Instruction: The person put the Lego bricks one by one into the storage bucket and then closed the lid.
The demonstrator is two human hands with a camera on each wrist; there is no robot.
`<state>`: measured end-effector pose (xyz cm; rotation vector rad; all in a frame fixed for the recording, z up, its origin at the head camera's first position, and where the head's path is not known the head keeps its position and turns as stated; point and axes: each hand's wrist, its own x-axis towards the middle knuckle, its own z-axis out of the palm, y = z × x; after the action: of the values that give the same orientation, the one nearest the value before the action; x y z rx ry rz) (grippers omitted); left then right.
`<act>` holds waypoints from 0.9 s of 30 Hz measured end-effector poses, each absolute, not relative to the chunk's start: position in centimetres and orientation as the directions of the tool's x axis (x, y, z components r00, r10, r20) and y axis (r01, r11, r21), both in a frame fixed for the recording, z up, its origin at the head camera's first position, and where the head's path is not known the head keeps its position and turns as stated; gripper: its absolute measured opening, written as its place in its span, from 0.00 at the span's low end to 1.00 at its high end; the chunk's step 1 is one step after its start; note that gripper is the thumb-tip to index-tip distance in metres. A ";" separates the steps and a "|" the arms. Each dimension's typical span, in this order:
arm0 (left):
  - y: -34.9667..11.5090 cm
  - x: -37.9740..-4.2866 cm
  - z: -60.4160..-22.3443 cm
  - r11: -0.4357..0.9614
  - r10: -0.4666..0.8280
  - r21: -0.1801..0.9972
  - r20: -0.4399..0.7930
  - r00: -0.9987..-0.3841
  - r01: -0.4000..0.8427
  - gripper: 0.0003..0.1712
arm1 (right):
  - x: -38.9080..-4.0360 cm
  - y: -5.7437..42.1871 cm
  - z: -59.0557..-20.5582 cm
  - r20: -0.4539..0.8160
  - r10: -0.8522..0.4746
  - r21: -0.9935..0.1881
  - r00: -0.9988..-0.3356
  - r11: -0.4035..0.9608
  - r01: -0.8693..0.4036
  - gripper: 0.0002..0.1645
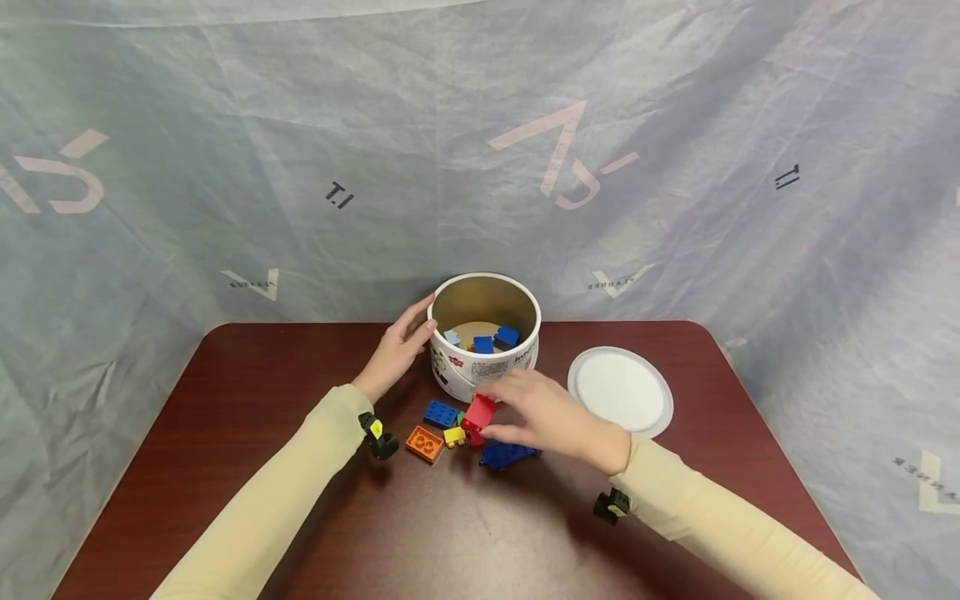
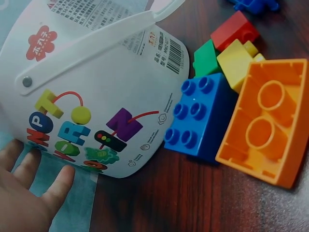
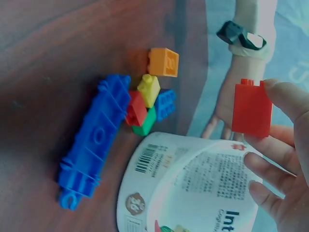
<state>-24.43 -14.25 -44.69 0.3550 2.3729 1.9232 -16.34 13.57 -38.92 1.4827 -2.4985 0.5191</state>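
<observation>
My right hand [image 1: 551, 412] pinches a red brick [image 3: 252, 110] between thumb and fingers, in front of the white bucket [image 1: 450, 372]. My left hand [image 1: 393, 354] rests against the left side of the bucket with its fingers fairly straight. In the left wrist view, the bucket wall [image 2: 101, 82] shows printed pictures and a white handle. Inside lie blue bricks [image 1: 507, 337] and a light blue piece [image 1: 452, 337]. Before the bucket are a blue brick [image 2: 193, 116], an upturned orange brick [image 2: 268, 121], a yellow brick [image 2: 235, 65], a green brick [image 2: 206, 59] and another red brick [image 2: 233, 31].
A long blue wheelbase-like piece [image 3: 96, 140] lies on the table to the right of the small bricks. The round white lid [image 1: 621, 392] lies flat to the right of the bucket. Grey cloth [image 1: 375, 150] hangs behind the dark red table [image 1: 300, 517].
</observation>
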 end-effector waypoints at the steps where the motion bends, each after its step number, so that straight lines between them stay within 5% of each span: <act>1: -14.2 -24.4 -44.7 0.192 0.219 0.972 0.091 -0.971 0.135 0.33 | -16.5 13.6 -38.7 0.337 -0.808 -0.199 -0.483 0.441 -0.875 0.30; 27: -14.3 -24.3 -44.9 0.194 0.220 0.970 0.102 -0.970 0.146 0.33 | -22.5 15.1 -33.8 0.393 -0.678 -0.304 -0.621 0.541 -0.784 0.32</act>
<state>-24.33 -14.27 -44.95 0.3653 2.3811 1.9226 -22.45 15.12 -33.79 1.2313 -2.5509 0.6739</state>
